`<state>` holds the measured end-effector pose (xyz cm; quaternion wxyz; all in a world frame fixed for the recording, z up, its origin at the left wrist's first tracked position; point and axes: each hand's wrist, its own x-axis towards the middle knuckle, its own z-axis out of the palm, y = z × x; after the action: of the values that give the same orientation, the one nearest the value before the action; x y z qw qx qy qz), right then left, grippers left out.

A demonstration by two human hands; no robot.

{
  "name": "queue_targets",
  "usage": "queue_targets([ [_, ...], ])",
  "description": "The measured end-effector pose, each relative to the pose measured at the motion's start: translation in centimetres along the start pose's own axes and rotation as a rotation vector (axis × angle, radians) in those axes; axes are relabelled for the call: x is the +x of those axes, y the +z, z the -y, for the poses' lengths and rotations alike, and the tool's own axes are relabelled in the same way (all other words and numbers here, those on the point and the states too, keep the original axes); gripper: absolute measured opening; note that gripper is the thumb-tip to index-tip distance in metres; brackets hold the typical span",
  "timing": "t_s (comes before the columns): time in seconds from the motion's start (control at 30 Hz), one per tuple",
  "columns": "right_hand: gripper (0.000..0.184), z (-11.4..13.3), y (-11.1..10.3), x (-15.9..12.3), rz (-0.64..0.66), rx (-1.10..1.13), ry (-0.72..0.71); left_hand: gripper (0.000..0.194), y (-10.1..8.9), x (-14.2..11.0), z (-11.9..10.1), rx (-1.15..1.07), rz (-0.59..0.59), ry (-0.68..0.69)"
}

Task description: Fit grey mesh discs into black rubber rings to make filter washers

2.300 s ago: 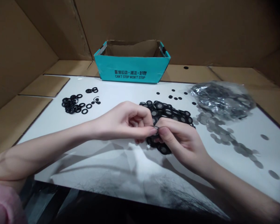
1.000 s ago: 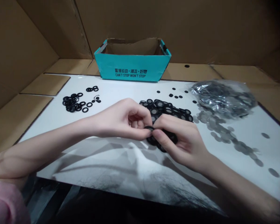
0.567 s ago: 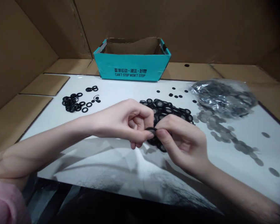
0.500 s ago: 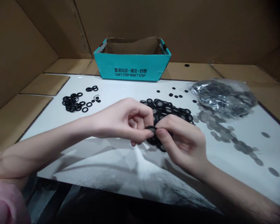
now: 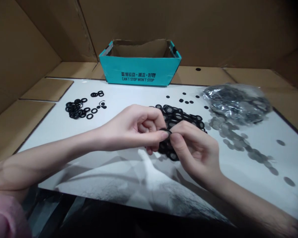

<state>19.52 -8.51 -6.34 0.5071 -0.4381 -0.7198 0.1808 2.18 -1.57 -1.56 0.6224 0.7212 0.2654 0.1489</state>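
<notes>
Between my two hands is a black rubber washer (image 5: 166, 130) with a grey disc in its middle, mostly covered by the fingertips. My left hand (image 5: 139, 129) pinches its left side between thumb and forefinger, the other fingers curled in. Thumb and forefinger of my right hand (image 5: 197, 145) close on its right edge. Beneath and behind the hands spreads a pile of black washers (image 5: 186, 119), many with grey centres. To the left lies a group of open black rings (image 5: 75, 109). Thin grey mesh-like discs (image 5: 238, 140) trail across the right side.
A turquoise cardboard box (image 5: 139, 67) stands at the back of the white tabletop (image 5: 129, 94). A clear plastic bag (image 5: 238, 102) of grey discs lies at the right. Small black dots (image 5: 186, 102) are scattered behind the pile. Cardboard walls (image 5: 201, 33) enclose the back and sides.
My left hand has shifted slightly right, its thumb now further over the washer. The washer shows less of its grey face, and both hands still pinch it.
</notes>
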Motion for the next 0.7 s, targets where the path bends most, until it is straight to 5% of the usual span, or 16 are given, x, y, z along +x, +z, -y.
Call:
queue_targets([
  [0.23,0.021,0.2,-0.2,0.2,0.062,-0.005,-0.060,0.013,-1.0,0.2,-0.3,0.125,0.108,-0.037],
  [0.4,0.021,-0.4,-0.8,1.2,0.216,-0.040,-0.134,0.010,-0.8,0.1,-0.3,0.298,0.021,0.034],
  [0.7,0.021,0.1,-0.2,0.4,0.080,-0.038,-0.065,0.016,-1.3,0.1,-0.4,0.185,0.176,-0.062],
])
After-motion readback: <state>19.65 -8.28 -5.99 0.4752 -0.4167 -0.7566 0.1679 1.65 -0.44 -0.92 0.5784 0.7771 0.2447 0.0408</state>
